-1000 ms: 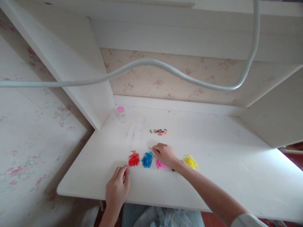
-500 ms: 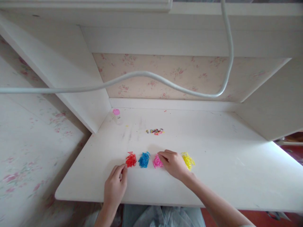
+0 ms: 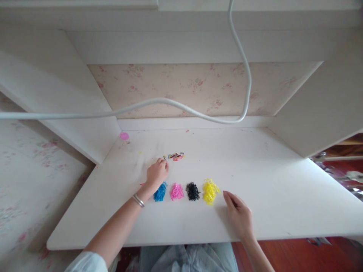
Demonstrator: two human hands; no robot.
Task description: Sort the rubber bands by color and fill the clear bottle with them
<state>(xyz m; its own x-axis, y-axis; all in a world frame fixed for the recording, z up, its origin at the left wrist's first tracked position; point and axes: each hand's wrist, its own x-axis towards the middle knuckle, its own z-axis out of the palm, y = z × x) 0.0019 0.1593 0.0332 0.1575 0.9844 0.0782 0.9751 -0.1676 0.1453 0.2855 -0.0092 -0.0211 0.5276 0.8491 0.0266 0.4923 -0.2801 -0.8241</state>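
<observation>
Container, upper left of the left-hand fingertips and well apart from them: clear jar with a pink top (image 3: 124,136), located near the back left corner of the white desk (image 3: 269,181). Contents of the jar cannot be determined from this view.

Left hand (image 3: 157,175): palm down, fingers curled together. Fingertips are positioned just below a dark loose band (image 3: 165,157). Whether a band is clamped between them cannot be told. Immediately right of the loose band, near the same fingertips, lies a mixed pile of small elastic bands (image 3: 176,156) in several colours.

Right hand (image 3: 239,214): thumb and forefinger tips together, just right of the yellow band pile (image 3: 210,192) and apart from it. Any item between these tips cannot be made out.

Sorted piles, placed directly on the desk: leftward from the right-hand fingertips, past the yellow, come the black band pile (image 3: 193,191), the pink band pile (image 3: 177,191) and the blue band pile (image 3: 159,192). The blue pile is below the left-hand fingers, partly covered by the wrist. A red piece (image 3: 142,184) shows left of that wrist, which carries a silver bracelet (image 3: 138,200).
</observation>
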